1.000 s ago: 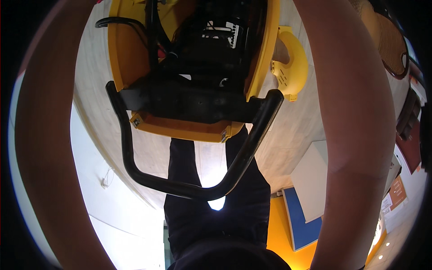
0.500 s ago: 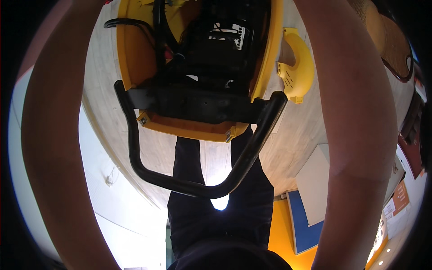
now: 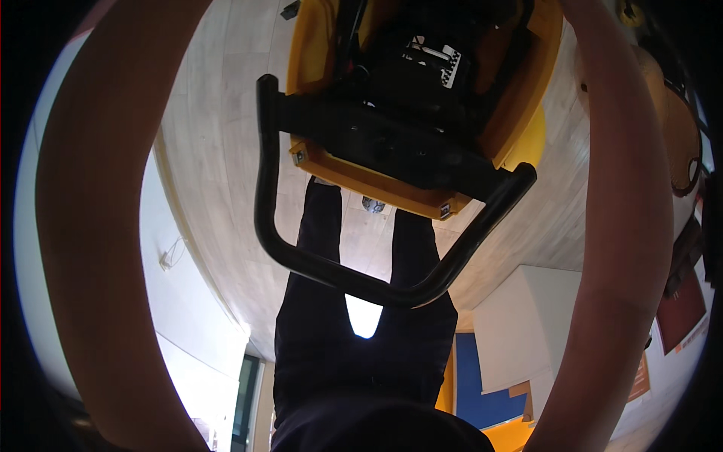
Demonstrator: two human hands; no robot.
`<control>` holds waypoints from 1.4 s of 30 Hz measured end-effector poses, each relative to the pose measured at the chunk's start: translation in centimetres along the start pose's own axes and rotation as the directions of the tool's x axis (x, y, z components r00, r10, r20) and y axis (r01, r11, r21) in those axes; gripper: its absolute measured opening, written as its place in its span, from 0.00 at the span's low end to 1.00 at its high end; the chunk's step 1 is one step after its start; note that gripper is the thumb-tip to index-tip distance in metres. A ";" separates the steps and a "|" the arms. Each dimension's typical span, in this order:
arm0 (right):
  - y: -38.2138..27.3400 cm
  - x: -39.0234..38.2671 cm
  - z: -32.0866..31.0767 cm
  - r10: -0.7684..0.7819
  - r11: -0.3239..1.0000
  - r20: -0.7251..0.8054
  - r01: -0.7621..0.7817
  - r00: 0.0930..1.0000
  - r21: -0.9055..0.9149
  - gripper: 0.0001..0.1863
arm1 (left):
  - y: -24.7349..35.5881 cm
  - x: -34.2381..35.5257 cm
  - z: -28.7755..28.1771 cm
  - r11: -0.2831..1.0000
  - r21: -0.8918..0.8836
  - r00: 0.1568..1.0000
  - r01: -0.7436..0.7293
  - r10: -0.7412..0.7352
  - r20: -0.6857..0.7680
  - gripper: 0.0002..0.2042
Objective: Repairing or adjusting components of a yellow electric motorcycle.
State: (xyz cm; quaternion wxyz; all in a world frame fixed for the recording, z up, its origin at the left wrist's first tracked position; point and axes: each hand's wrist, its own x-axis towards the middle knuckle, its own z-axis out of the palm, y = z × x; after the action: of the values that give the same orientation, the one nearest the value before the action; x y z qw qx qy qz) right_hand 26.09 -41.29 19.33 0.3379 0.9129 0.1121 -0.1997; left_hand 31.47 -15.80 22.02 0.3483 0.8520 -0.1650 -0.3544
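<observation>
Two-armed reach along both sides of yellow-shelled machine, presumably for even support, with black U-shaped bar toward legs; cannot tell grasp of fingers, out of frame.

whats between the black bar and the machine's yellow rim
In the head view, dark trouser legs, pale floor and, just below the yellow rim, a small patterned thing I can't identify show through the gap.

the machine is in the far middle, between the left forearm and right forearm. its handle extends nearward, crossing before the legs. a cover shows at the machine's right edge; panels are near right, a wall left.
</observation>
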 end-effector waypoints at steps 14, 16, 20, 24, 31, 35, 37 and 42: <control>2.8 -0.9 -0.1 0.011 0.996 -0.084 -0.003 0.996 0.090 0.10 | -25.6 -35.3 18.8 0.862 -0.100 0.865 0.496 -0.482 0.138 0.12; 2.4 -1.2 -0.6 0.012 0.996 -0.095 -0.004 0.995 0.092 0.10 | -24.5 -41.0 25.1 0.933 -0.034 0.887 0.357 -0.328 0.327 0.13; 1.4 -1.6 -1.4 0.023 0.995 -0.111 -0.012 0.994 0.102 0.10 | -21.3 -44.9 32.9 0.868 0.097 0.793 0.488 -0.487 0.368 0.19; 1.0 -1.7 -2.5 0.046 0.991 -0.127 -0.029 0.991 0.133 0.10 | -20.6 -43.8 33.4 0.808 0.288 0.702 0.514 -0.589 0.400 0.20; 1.9 -3.2 -3.6 0.086 0.966 -0.112 -0.056 0.990 0.252 0.11 | -20.0 -44.0 27.1 0.790 0.097 0.655 0.605 -0.563 0.504 0.22; 3.7 -2.8 -3.2 0.096 0.983 -0.103 -0.079 0.990 0.166 0.11 | -16.1 -45.7 25.1 0.749 0.246 0.508 0.615 -0.615 0.602 0.36; 4.7 -2.7 -2.5 0.073 0.997 -0.098 -0.070 0.992 0.039 0.10 | -15.4 -45.8 24.9 0.717 0.260 0.455 0.647 -0.637 0.622 0.43; 6.0 -2.1 -2.2 0.074 0.997 -0.034 -0.073 0.997 0.027 0.10 | -17.0 -45.8 26.1 0.783 0.338 0.463 0.523 -0.593 0.658 0.44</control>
State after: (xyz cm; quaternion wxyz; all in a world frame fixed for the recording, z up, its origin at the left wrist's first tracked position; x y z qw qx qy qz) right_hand 26.91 -44.49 25.20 0.3312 0.9241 0.0819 -0.1724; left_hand -18.50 7.88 19.15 0.0781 0.6544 -0.0183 -0.7518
